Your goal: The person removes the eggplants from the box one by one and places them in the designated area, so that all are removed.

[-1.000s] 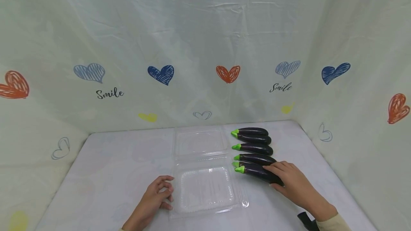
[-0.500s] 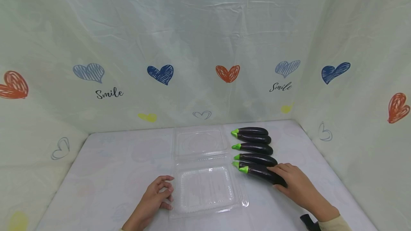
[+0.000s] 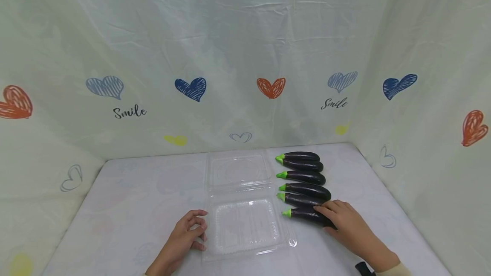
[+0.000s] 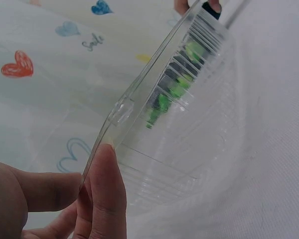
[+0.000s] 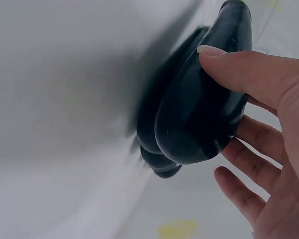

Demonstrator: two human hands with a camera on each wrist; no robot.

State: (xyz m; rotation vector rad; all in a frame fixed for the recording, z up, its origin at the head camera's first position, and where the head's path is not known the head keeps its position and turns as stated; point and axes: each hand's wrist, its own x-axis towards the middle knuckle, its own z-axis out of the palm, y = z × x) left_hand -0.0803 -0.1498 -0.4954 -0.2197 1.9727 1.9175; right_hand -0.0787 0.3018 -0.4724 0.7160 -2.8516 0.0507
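Observation:
My right hand (image 3: 350, 227) grips the thick end of the nearest eggplant (image 3: 304, 215), a glossy dark one whose green stem points left. In the right wrist view, the thumb lies across this eggplant (image 5: 202, 109) and the other fingers are on its far side. Farther back, several more eggplants (image 3: 307, 177) lie in a column along the container's right side. The clear plastic clamshell container (image 3: 245, 229) lies unfolded with its lid half away from me. At its left edge is my left hand (image 3: 183, 237); the left wrist view shows thumb and forefinger pinching the rim (image 4: 102, 130).
A white cloth (image 3: 145, 207) covers the table. Behind and on both sides hangs a pale curtain (image 3: 234, 45) printed with hearts and "Smile". A black object (image 3: 364, 268) shows beside the right wrist at the near edge.
The right hand has drawn the nearest eggplant first rightward, then toward me and slightly left, opening a gap from the one behind it. The left hand and container have stayed put.

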